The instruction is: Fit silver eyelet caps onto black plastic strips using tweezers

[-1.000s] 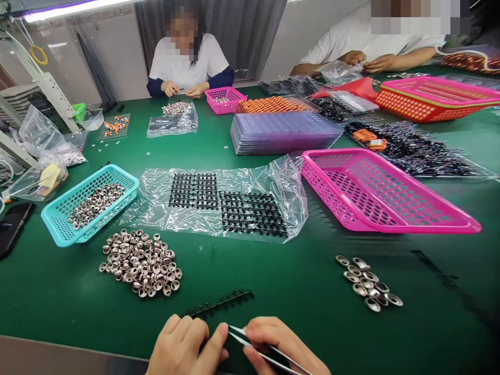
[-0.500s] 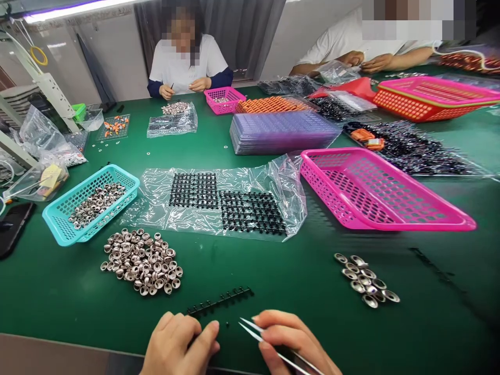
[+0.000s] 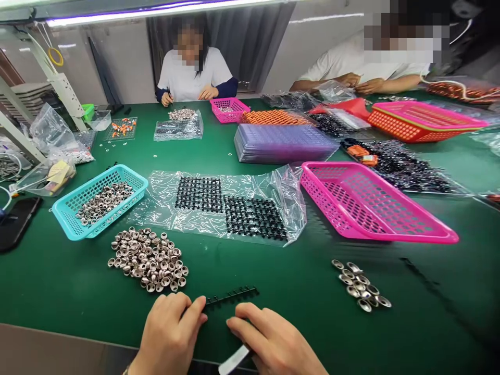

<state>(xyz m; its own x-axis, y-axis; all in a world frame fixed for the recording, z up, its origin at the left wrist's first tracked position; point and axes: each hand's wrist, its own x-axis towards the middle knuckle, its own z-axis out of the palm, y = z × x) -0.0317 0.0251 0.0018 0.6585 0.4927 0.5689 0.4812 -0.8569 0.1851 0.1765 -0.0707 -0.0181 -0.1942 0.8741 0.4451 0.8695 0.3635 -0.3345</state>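
Observation:
Near the front edge of the green table, my left hand (image 3: 170, 330) pinches the left end of a black toothed strip (image 3: 234, 296). My right hand (image 3: 269, 333) is just right of it and below the strip, its fingers curled round the metal tweezers (image 3: 234, 360); only the blunt end of the tweezers shows, pointing down-left, and the tips are hidden. A pile of small silver cups (image 3: 150, 259) lies beyond my left hand. To the right is a smaller group of silver oval cups (image 3: 361, 285).
A turquoise basket (image 3: 64, 219) holds more cups. Black part grids (image 3: 255, 217) lie on a clear plastic bag (image 3: 164, 219). A pink basket (image 3: 410, 221) stands at right, a stack of clear trays (image 3: 285, 143) behind. Two people sit across the table.
My right hand has turned over, so the tweezers' pointed tips no longer show. My left hand has moved slightly up and grips the strip's end. The view has shifted slightly.

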